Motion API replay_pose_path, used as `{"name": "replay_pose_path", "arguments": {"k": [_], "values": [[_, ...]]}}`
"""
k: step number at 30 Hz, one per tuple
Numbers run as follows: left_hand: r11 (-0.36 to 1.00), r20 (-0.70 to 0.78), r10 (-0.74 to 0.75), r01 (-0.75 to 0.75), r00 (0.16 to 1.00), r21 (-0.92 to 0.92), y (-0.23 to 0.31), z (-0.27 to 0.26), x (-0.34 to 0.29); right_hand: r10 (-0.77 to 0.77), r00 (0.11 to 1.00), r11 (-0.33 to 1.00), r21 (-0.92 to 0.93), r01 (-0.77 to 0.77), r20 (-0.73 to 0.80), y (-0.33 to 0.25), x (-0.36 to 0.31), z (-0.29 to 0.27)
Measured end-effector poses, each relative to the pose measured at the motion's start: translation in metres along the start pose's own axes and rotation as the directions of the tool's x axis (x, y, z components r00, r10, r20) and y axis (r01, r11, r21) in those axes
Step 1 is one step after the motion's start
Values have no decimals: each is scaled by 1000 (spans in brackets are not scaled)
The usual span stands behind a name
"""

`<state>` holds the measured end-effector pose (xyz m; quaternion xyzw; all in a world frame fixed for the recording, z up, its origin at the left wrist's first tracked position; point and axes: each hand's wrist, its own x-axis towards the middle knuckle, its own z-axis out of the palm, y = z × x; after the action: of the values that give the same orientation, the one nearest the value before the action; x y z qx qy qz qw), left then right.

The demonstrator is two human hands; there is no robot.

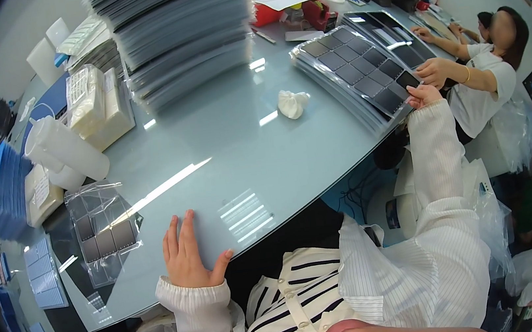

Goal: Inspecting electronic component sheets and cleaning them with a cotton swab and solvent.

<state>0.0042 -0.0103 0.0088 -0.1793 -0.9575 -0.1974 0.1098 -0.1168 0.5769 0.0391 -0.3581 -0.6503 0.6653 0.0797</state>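
My left hand (pixel 187 255) lies flat on the glass-topped table with its fingers stretched out and the thumb apart, holding nothing. Off to the right, my right hand (pixel 423 96) reaches out and pinches the near right corner of a clear pocket sheet (pixel 350 69) filled with dark square pieces. That sheet rests on top of a stack of similar sheets. A co-worker's hand (pixel 435 71) is close beside my right hand at the same corner. To the left of my left hand lies another clear pocket sheet (pixel 105 235), only partly filled with dark squares.
A tall stack of filled plastic sheets (pixel 184 43) stands at the back. A crumpled white wad (pixel 293 103) sits mid-table. White plastic jugs (pixel 68 150), wrapped white packs (pixel 85 98) and blue sheets (pixel 7 191) crowd the left. Behind is a red tray (pixel 268 13).
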Motion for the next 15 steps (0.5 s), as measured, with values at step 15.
{"name": "replay_pose_path", "arguments": {"k": [15], "values": [[1000, -9, -31, 31, 999, 4, 4, -5, -5, -948, -52, -251, -636, 730, 315, -135, -90, 195]]}}
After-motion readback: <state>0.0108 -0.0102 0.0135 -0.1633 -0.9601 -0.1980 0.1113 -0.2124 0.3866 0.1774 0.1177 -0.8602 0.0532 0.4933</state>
